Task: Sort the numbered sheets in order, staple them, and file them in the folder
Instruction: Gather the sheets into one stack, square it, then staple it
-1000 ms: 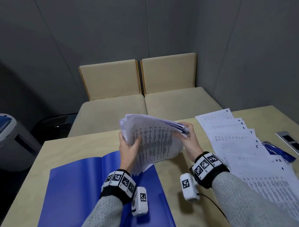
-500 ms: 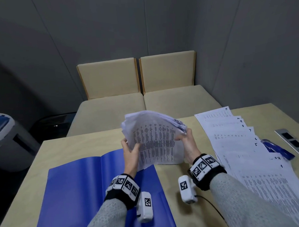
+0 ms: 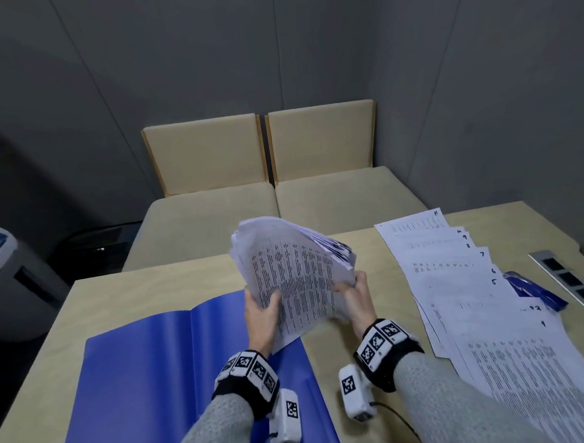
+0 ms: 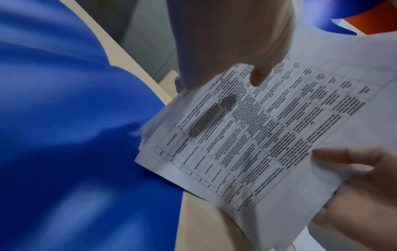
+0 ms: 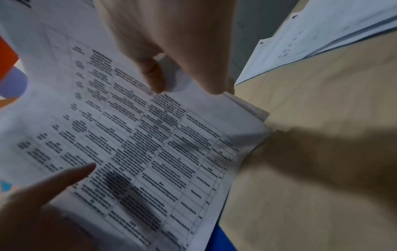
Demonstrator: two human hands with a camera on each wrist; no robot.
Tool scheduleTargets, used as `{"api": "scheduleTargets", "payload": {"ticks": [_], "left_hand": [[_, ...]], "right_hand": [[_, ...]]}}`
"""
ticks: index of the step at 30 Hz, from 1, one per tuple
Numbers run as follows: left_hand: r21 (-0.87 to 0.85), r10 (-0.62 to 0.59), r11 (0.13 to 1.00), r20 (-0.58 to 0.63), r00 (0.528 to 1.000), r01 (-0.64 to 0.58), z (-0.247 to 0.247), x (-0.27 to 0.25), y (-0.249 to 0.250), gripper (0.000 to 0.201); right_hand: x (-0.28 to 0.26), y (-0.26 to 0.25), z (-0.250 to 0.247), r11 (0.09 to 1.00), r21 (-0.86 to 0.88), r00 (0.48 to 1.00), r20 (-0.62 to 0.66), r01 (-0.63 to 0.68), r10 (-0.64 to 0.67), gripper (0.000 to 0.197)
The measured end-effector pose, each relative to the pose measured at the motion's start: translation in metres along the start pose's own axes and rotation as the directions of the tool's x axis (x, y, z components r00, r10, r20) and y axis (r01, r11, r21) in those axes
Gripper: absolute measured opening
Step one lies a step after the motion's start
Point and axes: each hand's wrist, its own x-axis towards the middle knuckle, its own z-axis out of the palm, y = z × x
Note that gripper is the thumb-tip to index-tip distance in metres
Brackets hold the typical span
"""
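I hold a thick stack of printed sheets (image 3: 293, 271) up on its edge over the table's middle, its top fanned out. My left hand (image 3: 262, 306) grips its left side, thumb on the front page. My right hand (image 3: 350, 294) grips its lower right edge. In the left wrist view the left thumb presses on the stack (image 4: 247, 144), and the right hand (image 4: 354, 186) holds its corner. In the right wrist view the stack (image 5: 139, 152) fills the frame. The open blue folder (image 3: 150, 378) lies flat at the left, under the stack's lower corner. A blue stapler (image 3: 534, 291) lies at the right.
A fanned row of numbered sheets (image 3: 470, 280) covers the table's right side, numbers at their corners. A metal socket strip (image 3: 567, 283) is set in the table beyond the stapler. Two beige seats (image 3: 276, 205) stand behind the table (image 3: 136, 288). A grey bin (image 3: 5, 284) stands at the left.
My right hand has slid down from the stack's upper right edge to its lower right. The stack has come a little lower and nearer to me.
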Motion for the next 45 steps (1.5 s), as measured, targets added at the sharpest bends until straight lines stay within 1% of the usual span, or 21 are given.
{"api": "scheduleTargets", "payload": {"ticks": [3, 5, 7, 9, 11, 13, 15, 17, 19, 21, 23, 25, 27, 28, 30, 32, 33, 34, 38, 41, 45], "left_hand": [[0.114, 0.045, 0.993, -0.013, 0.999, -0.044, 0.000, 0.008, 0.005, 0.019], [0.213, 0.136, 0.967, 0.043, 0.990, -0.142, -0.004, 0.015, 0.012, 0.023], [0.249, 0.151, 0.952, 0.133, 0.980, -0.180, -0.010, 0.023, 0.014, 0.023], [0.260, 0.069, 0.958, 0.195, 0.978, -0.120, -0.013, 0.030, 0.008, 0.027], [0.283, -0.073, 0.959, 0.222, 0.972, 0.007, -0.013, 0.034, -0.009, 0.033], [0.334, -0.188, 0.937, 0.231, 0.955, 0.103, -0.005, 0.028, -0.027, 0.029], [0.390, -0.294, 0.900, 0.205, 0.934, 0.197, 0.007, 0.014, -0.033, 0.021], [0.526, -0.365, 0.808, 0.091, 0.927, 0.266, 0.020, 0.002, -0.036, 0.027], [0.658, -0.336, 0.695, -0.061, 0.940, 0.291, 0.037, -0.008, -0.027, 0.048], [0.742, -0.217, 0.647, -0.044, 0.975, 0.177, 0.061, -0.020, -0.014, 0.063], [0.747, -0.087, 0.664, 0.109, 0.990, -0.024, 0.092, -0.033, -0.006, 0.061], [0.660, -0.003, 0.722, 0.302, 0.953, -0.206, 0.127, -0.047, -0.001, 0.054], [0.571, 0.008, 0.774, 0.423, 0.906, -0.274, 0.165, -0.062, 0.003, 0.049], [0.552, -0.041, 0.799, 0.443, 0.895, -0.237, 0.184, -0.069, 0.002, 0.048], [0.574, -0.241, 0.817, 0.425, 0.872, -0.054, 0.218, -0.080, -0.004, 0.049], [0.617, -0.452, 0.773, 0.377, 0.808, 0.144, 0.245, -0.089, -0.012, 0.055], [0.627, -0.515, 0.752, 0.364, 0.776, 0.205, 0.256, -0.093, -0.015, 0.058], [0.623, -0.545, 0.744, 0.355, 0.760, 0.242, 0.265, -0.095, -0.017, 0.059], [0.620, -0.555, 0.734, 0.311, 0.772, 0.278, 0.294, -0.094, -0.023, 0.057], [0.597, -0.587, 0.728, 0.289, 0.756, 0.337, 0.305, -0.091, -0.028, 0.060], [0.566, -0.595, 0.724, 0.222, 0.772, 0.395, 0.314, -0.088, -0.034, 0.061]], "right_hand": [[0.007, 0.001, 0.000, 0.995, -0.102, 0.999, -0.028, 0.024, -0.027, 0.021], [0.012, -0.003, -0.003, 0.977, -0.206, 0.996, -0.060, 0.055, -0.068, 0.028], [0.017, -0.007, -0.009, 0.965, -0.255, 0.990, -0.103, 0.067, -0.096, 0.034], [0.021, -0.009, -0.016, 0.968, -0.246, 0.984, -0.158, 0.045, -0.086, 0.034], [0.022, -0.006, -0.025, 0.969, -0.246, 0.985, -0.175, -0.031, -0.013, 0.037], [0.022, 0.005, -0.036, 0.953, -0.276, 0.985, -0.147, -0.126, 0.087, 0.044], [0.018, 0.013, -0.051, 0.903, -0.392, 0.984, -0.094, -0.178, 0.153, 0.050], [0.012, 0.019, -0.071, 0.870, -0.461, 0.984, -0.063, -0.175, 0.165, 0.049], [0.007, 0.027, -0.101, 0.869, -0.464, 0.985, -0.071, -0.171, 0.156, 0.042], [0.005, 0.036, -0.143, 0.854, -0.489, 0.983, -0.138, -0.175, 0.122, 0.037], [0.001, 0.049, -0.194, 0.824, -0.528, 0.966, -0.244, -0.206, 0.086, 0.034], [-0.006, 0.057, -0.246, 0.771, -0.556, 0.918, -0.386, -0.310, 0.092, 0.037], [-0.018, 0.065, -0.294, 0.685, -0.562, 0.834, -0.538, -0.465, 0.125, 0.045], [-0.023, 0.069, -0.316, 0.645, -0.548, 0.791, -0.594, -0.533, 0.149, 0.052], [-0.032, 0.074, -0.353, 0.583, -0.520, 0.735, -0.643, -0.624, 0.215, 0.073], [-0.034, 0.081, -0.378, 0.527, -0.528, 0.720, -0.640, -0.666, 0.269, 0.089], [-0.032, 0.084, -0.386, 0.506, -0.544, 0.725, -0.629, -0.669, 0.282, 0.093], [-0.028, 0.088, -0.391, 0.486, -0.563, 0.731, -0.620, -0.668, 0.285, 0.094], [-0.010, 0.096, -0.394, 0.455, -0.583, 0.729, -0.627, -0.673, 0.275, 0.090], [-0.005, 0.097, -0.390, 0.498, -0.579, 0.750, -0.602, -0.646, 0.273, 0.089], [-0.001, 0.098, -0.385, 0.561, -0.603, 0.811, -0.528, -0.567, 0.252, 0.095]]}}
